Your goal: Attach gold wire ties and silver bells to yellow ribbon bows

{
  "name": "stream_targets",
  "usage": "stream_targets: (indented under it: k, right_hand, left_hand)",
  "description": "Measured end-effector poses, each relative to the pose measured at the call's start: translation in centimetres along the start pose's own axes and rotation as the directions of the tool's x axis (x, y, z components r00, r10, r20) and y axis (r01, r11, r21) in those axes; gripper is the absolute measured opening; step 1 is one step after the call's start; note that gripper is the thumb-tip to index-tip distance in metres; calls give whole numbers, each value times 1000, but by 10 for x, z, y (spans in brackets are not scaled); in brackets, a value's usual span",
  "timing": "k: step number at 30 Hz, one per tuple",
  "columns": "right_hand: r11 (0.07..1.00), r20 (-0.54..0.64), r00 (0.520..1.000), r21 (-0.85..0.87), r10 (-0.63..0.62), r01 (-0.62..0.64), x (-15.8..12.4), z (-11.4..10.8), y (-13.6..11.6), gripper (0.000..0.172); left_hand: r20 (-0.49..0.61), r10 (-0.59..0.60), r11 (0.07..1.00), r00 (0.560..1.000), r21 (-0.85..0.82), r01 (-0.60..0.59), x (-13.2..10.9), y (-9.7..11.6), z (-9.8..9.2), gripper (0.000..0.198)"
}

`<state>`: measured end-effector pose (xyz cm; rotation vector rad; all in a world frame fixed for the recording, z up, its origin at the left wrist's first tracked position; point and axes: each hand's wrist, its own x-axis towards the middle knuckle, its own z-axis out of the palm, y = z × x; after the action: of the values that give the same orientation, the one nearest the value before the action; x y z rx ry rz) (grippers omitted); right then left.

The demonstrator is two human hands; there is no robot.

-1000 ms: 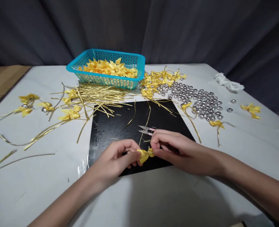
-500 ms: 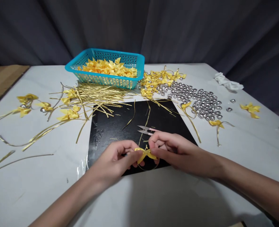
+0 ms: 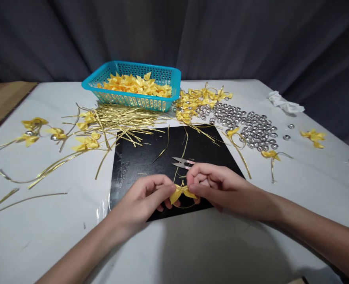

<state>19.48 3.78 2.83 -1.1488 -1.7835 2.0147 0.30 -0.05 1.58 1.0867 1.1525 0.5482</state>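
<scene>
Between my hands, over the near part of a black board [image 3: 144,157], is a yellow ribbon bow [image 3: 178,194] with a thin gold cord looping below it. My left hand [image 3: 150,197] pinches the bow's left side between thumb and fingers. My right hand [image 3: 215,187] pinches its right side, the fingers curled. A short gold tip stands up at the bow's knot. Thread snips [image 3: 181,162] lie open-bladed on the board just beyond my right hand, which hides their handle.
A blue basket [image 3: 129,96] of yellow bows stands at the back, with gold cords [image 3: 124,118] heaped before it. Silver beads [image 3: 251,126] spread to the right beside more bows [image 3: 192,100]. A white crumpled cloth [image 3: 285,103] lies far right. Loose bows and cords [image 3: 53,167] lie left.
Both hands keep hold of the bow. My left thumb has shifted slightly outward, so more of the bow's left loop shows. The things on the table have not moved.
</scene>
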Motion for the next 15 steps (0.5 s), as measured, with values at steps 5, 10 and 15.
stream_targets:
  k: [5, 10, 15]
  right_hand:
    - [1000, -86, 996, 7, 8, -8, 1, 2, 0, 18]
    - [997, 16, 997, -7, 75, -75, 4, -2, 0, 19]
    - [941, 190, 980, 317, 56, -115, 4, -9, 3, 18]
  left_hand:
    - [-9, 48, 998, 999, -37, -48, 2, -4, 2, 30]
    - [-2, 40, 993, 999, -111, -40, 3, -6, 5, 31]
    - [-65, 75, 977, 995, -193, -87, 2, -3, 3, 23]
